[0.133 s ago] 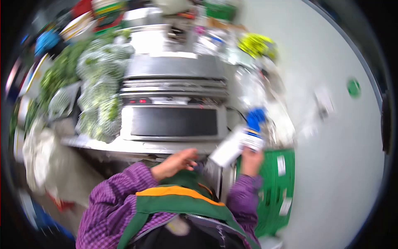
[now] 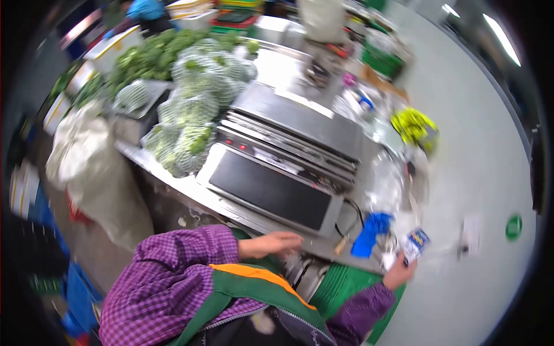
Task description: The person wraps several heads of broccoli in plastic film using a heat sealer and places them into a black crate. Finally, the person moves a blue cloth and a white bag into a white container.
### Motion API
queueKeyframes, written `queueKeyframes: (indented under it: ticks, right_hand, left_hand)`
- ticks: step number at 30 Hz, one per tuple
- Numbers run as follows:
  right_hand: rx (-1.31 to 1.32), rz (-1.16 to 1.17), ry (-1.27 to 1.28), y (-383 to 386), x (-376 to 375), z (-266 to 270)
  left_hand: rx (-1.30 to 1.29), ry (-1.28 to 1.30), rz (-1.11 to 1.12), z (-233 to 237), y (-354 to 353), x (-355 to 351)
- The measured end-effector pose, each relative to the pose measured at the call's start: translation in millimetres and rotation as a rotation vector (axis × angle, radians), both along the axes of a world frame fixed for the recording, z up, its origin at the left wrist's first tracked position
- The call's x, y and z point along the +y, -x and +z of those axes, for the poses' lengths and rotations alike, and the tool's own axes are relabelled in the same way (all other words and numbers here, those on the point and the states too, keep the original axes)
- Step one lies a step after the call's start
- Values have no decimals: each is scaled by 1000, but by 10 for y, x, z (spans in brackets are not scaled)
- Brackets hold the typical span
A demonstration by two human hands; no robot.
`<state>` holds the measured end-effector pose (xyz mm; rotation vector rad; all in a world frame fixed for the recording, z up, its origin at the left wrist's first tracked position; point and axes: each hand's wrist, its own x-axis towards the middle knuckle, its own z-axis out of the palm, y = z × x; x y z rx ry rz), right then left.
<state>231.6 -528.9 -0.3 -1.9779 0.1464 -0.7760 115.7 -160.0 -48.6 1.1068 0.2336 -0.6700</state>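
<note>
My right hand [image 2: 399, 273] is closed on a small white and blue packet [image 2: 415, 243] at the right end of the metal table. My left hand [image 2: 271, 244] is in front of the table's front edge, its fingers stretched out and slightly blurred, holding nothing. Between the hands and beyond them is a wrapping machine [image 2: 271, 187] with a dark plate and red lights. A blue cloth or glove [image 2: 371, 233] lies just left of the packet. Net-wrapped green vegetables [image 2: 193, 104] are heaped left of the machine.
A large pale sack [image 2: 98, 167] stands at the left. Green crates [image 2: 346, 291] are below the table's right end. Clear plastic bags [image 2: 384, 181] and a yellow-green item [image 2: 414, 128] lie by the wall. A person in blue [image 2: 149, 10] is at the far left.
The view has turned, so the table now slants. My right hand has moved outward to the right with the packet, which shows a different side. My left hand's fingers are more stretched out.
</note>
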Motion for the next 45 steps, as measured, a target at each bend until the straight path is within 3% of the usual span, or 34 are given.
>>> queueKeyframes:
  ticks: [1, 3, 5, 7, 8, 10, 14, 15, 17, 19, 21, 23, 25, 29, 30, 34, 36, 37, 39, 40, 42, 45]
  right_hand:
    - [-53, -14, 31, -243, -299, -244]
    - [81, -209, 619, -477, -521, -336]
    - [303, -83, 631, -653, -752, -906]
    - [659, 129, 800, -760, -876, -1367]
    - [649, 150, 805, -762, -954, -1519]
    - [500, 188, 565, -856, -1003, -1706]
    - [539, 99, 483, -871, -1026, -1520]
    - [533, 102, 485, -860, -877, -1365]
    - [532, -53, 239, -706, -457, -766]
    - [575, -105, 371, -749, -241, -603]
    - [205, 166, 66, -957, 174, -556]
    - [149, 359, 9, -1020, 1060, -239]
    - [294, 545, -271, -1024, 2136, 214]
    - [359, 994, -223, -1100, 4074, 666]
    - [414, 1094, -191, -1124, 4499, 735]
    - [321, 1336, 149, -1370, 5858, 661]
    - [119, 1394, 316, -1590, 6356, 414]
    - [50, 1450, 311, -1660, 6534, 359]
    - [-21, 1441, 208, -1831, 6759, 182]
    - [35, 1388, 137, -1860, 6665, 363]
    - [86, 1394, -5, -1889, 6484, 620]
    - [305, 1306, -167, -1997, 5888, 904]
  left_hand:
    - [-2, -23, 22, -23, -40, -64]
    - [-24, -42, 10, -11, -106, -181]
    - [-3, -76, 54, -63, -120, -195]
    - [-2, -111, 108, -79, -135, -107]
    - [-22, -112, 166, -60, -132, -16]
    - [-80, -197, 299, 6, -159, 217]
    - [-173, -314, 659, 198, -111, 1057]
    - [-165, -372, 734, 296, -100, 1291]
    - [-239, -454, 865, 434, -77, 1774]
    - [-364, -541, 1010, 547, -91, 2270]
    - [-474, -629, 1084, 599, -137, 2809]
    - [-531, -772, 1144, 764, -237, 3265]
    - [-560, -976, 1137, 906, -327, 3735]
    - [-568, -1070, 1093, 929, -554, 4573]
    - [-568, -991, 1048, 916, -596, 4754]
    - [-591, -932, 787, 967, -794, 5209]
    - [-646, -926, 633, 929, -926, 5391]
    - [-573, -974, 607, 941, -980, 5386]
    - [-689, -733, 619, 653, -1169, 5595]
    - [-658, -752, 645, 704, -1258, 5416]
    - [-672, -810, 734, 1214, -1354, 5194]
    - [-723, -664, 824, 1396, -1641, 4586]
